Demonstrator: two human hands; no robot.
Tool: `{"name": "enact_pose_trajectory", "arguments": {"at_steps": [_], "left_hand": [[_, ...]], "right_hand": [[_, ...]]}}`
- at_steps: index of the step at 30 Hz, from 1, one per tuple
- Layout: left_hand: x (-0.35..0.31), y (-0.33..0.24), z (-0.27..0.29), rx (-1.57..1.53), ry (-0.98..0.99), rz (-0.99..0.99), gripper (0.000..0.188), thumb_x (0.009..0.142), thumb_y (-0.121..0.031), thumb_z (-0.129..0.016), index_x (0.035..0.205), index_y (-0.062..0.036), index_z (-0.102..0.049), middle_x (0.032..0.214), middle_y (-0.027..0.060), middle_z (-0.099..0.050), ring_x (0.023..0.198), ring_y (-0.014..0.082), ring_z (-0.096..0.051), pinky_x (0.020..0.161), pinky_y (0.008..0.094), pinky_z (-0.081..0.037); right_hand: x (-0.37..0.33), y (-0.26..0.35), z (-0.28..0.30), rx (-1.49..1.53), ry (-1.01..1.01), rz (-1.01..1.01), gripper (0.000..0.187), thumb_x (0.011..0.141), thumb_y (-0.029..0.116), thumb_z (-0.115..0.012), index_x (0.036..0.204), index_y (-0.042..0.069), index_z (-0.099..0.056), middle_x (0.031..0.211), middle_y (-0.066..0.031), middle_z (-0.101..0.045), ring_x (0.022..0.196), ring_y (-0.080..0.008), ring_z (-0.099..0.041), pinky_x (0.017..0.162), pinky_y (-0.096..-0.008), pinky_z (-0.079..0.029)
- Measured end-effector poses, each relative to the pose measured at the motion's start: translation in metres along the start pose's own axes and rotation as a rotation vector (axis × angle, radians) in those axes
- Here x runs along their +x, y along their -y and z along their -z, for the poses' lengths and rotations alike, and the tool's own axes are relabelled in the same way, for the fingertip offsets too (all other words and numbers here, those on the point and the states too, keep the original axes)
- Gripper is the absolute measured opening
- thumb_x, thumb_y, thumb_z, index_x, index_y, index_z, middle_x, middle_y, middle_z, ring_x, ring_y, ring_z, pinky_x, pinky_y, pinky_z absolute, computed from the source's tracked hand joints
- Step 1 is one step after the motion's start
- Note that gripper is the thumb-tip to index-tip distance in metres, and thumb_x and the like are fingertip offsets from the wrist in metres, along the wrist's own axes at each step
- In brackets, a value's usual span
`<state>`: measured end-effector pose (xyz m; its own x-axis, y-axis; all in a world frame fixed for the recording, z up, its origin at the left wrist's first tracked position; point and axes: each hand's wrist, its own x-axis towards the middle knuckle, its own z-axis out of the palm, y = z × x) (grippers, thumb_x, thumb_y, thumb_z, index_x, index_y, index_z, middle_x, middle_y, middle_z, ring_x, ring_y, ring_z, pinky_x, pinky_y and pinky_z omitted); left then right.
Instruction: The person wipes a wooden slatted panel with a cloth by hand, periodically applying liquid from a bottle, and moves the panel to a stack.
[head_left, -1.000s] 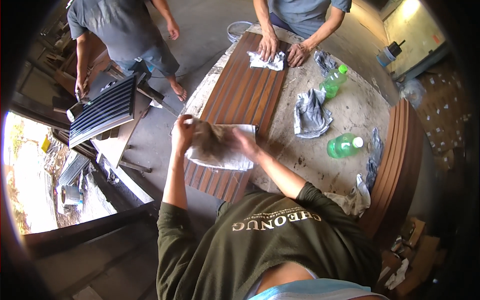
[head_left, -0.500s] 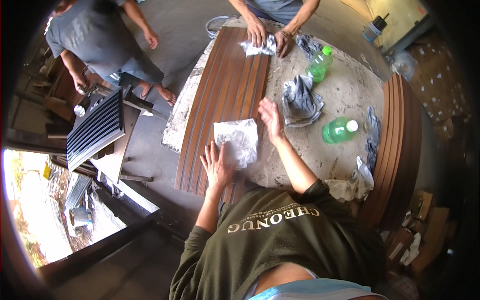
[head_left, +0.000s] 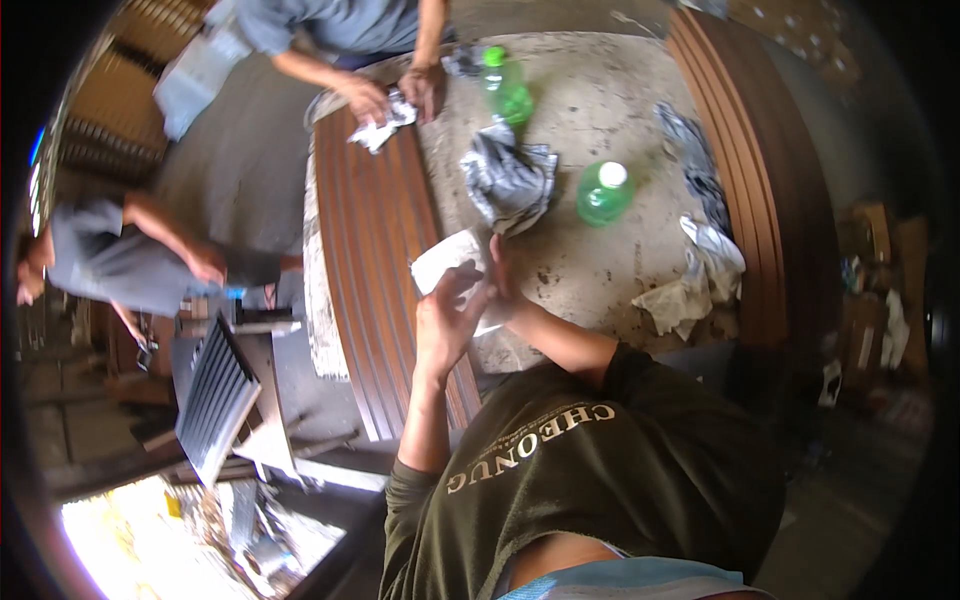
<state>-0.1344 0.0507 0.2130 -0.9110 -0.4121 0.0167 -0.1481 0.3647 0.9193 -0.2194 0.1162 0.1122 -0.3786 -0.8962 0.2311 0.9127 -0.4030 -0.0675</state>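
A white cloth, partly folded, is lifted just over the near right edge of a brown grooved panel. My left hand grips it with bent fingers. Beside it my right hand is turned edge-on, fingers straight, its palm side against the cloth's right edge; part of that contact is hidden. Beyond my right hand a crumpled grey cloth lies on the stained table.
A green bottle with a white cap and one with a green cap stand on the table. Brown slats are stacked at right, near rags. Across the table a co-worker's hand presses another cloth; another person is at left.
My left hand has picked the white cloth up off the panel, and my right hand has come in against it. The view has turned, so the table sits further left.
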Motion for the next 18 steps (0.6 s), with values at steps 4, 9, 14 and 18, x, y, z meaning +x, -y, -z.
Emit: {"name": "enact_pose_trajectory", "arguments": {"at_steps": [4,9,14,18], "left_hand": [[0.044,-0.025,0.007,-0.277,-0.056,-0.062,0.015,0.088,-0.008,-0.058,0.1,0.0007,-0.06,0.096,0.0077,-0.065,0.09,0.0131,-0.059,0.08,0.0251,-0.046],[0.092,-0.009,-0.013,-0.203,0.0,-0.12,0.015,0.086,-0.004,-0.06,0.1,0.0006,-0.061,0.092,0.0055,-0.064,0.086,0.0105,-0.058,0.078,0.0232,-0.045],[0.111,0.014,-0.127,-0.155,0.41,-0.225,0.078,0.07,-0.006,-0.076,0.133,0.0005,-0.031,0.13,0.0182,-0.045,0.116,0.0251,-0.047,0.093,0.0349,-0.042],[0.134,0.031,-0.198,-0.264,0.33,-0.291,0.096,0.063,-0.012,-0.083,0.136,-0.0001,-0.022,0.135,0.022,-0.037,0.121,0.0313,-0.041,0.1,0.0355,-0.036]], "right_hand": [[-0.025,0.041,-0.004,0.192,-0.274,0.118,0.088,0.081,0.074,-0.028,0.13,0.003,-0.043,0.123,-0.0192,-0.052,0.113,-0.0338,-0.05,0.099,-0.0457,-0.037],[-0.083,0.052,-0.084,0.21,-0.292,0.404,0.075,0.088,0.064,-0.028,0.134,0.005,-0.037,0.133,-0.0171,-0.043,0.119,-0.0295,-0.044,0.101,-0.0452,-0.035],[-0.185,0.05,0.033,-0.233,-0.557,0.519,0.045,0.096,0.03,-0.039,0.133,0.005,-0.035,0.126,-0.0115,-0.046,0.113,-0.0227,-0.048,0.096,-0.0368,-0.043],[-0.206,0.061,0.066,-0.018,-0.333,0.693,0.045,0.097,0.033,-0.031,0.133,0.005,-0.036,0.127,-0.0116,-0.044,0.12,-0.0228,-0.041,0.101,-0.0371,-0.038]]}}
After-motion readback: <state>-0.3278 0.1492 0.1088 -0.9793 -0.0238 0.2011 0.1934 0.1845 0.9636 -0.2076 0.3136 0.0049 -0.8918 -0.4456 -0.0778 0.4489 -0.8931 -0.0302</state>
